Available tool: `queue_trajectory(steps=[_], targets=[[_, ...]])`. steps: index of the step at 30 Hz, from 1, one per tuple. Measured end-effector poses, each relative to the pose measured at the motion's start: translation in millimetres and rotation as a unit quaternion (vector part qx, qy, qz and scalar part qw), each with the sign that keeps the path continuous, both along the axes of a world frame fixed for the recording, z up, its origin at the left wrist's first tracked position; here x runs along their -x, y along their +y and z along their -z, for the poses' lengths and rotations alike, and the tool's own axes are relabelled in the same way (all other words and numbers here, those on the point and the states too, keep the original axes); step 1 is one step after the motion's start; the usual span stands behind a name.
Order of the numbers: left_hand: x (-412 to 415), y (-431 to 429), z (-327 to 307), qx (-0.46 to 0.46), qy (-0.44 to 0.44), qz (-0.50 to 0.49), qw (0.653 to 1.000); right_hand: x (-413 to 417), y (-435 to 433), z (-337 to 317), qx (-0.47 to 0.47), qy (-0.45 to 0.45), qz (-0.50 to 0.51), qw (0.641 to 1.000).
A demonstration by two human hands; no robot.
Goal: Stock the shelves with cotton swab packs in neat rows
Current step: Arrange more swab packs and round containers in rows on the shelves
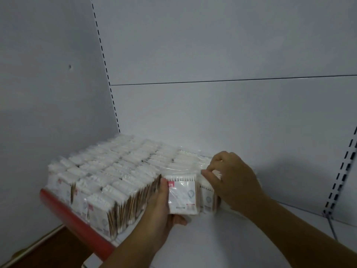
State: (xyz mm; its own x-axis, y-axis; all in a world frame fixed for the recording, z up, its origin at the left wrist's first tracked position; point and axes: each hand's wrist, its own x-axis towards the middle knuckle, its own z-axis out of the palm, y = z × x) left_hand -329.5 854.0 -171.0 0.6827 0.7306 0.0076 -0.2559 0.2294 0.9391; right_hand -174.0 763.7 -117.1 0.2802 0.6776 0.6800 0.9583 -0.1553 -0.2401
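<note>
holding the front cotton swab pack [182, 196] upright on the shelf [222, 248] with left grip [160, 213], thumb on its face and fingers curled under its lower edge, just right of the stocked block [108, 176]. pinching the top edge of the next pack [207, 192] just behind it with right grip [231, 178], fingertips closed on the film.

risks from here, by judgement:
- letting go too early and tipping the thin packs over, for want of any brace on the open right side
- slipping on the slick film and fanning the short new row askew
- pressing left too hard and buckling the neighbouring row
- nudging the front pack forward toward the shelf edge
- tearing the wrapper by tugging at the pinched top

counting:
- two grips, both occupied
- one shelf
- one red rail [77, 215] along its front
- four pack faces plainly showing above the rail, perhaps a fifth at far left, too blurred to settle
- at least two packs in the new row between the grips, with more possibly hidden behind right grip
- too densely stacked in the block for a total
</note>
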Motion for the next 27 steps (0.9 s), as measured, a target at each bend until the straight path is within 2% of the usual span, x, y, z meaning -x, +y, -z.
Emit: queue_trajectory(steps=[2, 4, 6, 8, 11, 14, 17, 21, 27], targets=[[0.1, -1.3, 1.3, -0.028, 0.005, 0.015, 0.999, -2.9, -10.9, -19.2, -0.053, 0.084, -0.058, 0.993], [0.7, -2.6, 3.8, -0.066, 0.013, 0.040, 0.997, 3.1, -19.4, -31.4, 0.038, 0.152, -0.129, 0.979], [0.8, -3.3, 7.2, -0.102, 0.031, 0.055, 0.993, 13.8, -20.0, -27.6, 0.152, 0.118, -0.141, 0.971], [-0.1, -3.8, 9.4, -0.124, 0.047, 0.052, 0.990, 17.0, -18.8, -25.6, 0.149, 0.049, -0.116, 0.981], [-4.1, -7.5, 11.7, -0.136, 0.049, 0.054, 0.988, -3.6, -30.3, -43.1, 0.114, 0.051, -0.057, 0.990], [-6.2, -13.4, 13.6, -0.168, 0.071, 0.063, 0.981, -30.5, -49.2, -62.9, 0.165, 0.054, 0.005, 0.985], [-4.5, -16.9, 14.9, -0.298, 0.164, 0.032, 0.940, -39.5, -53.3, -59.6, 0.240, 0.056, 0.027, 0.969], [-2.7, -22.0, 14.5, -0.411, 0.217, -0.003, 0.885, -37.9, -44.9, -41.8, 0.324, 0.023, 0.034, 0.945], [-3.0, -23.9, 13.5, -0.523, 0.278, 0.013, 0.806, -38.1, -38.1, -28.4, 0.324, 0.016, 0.007, 0.946]])
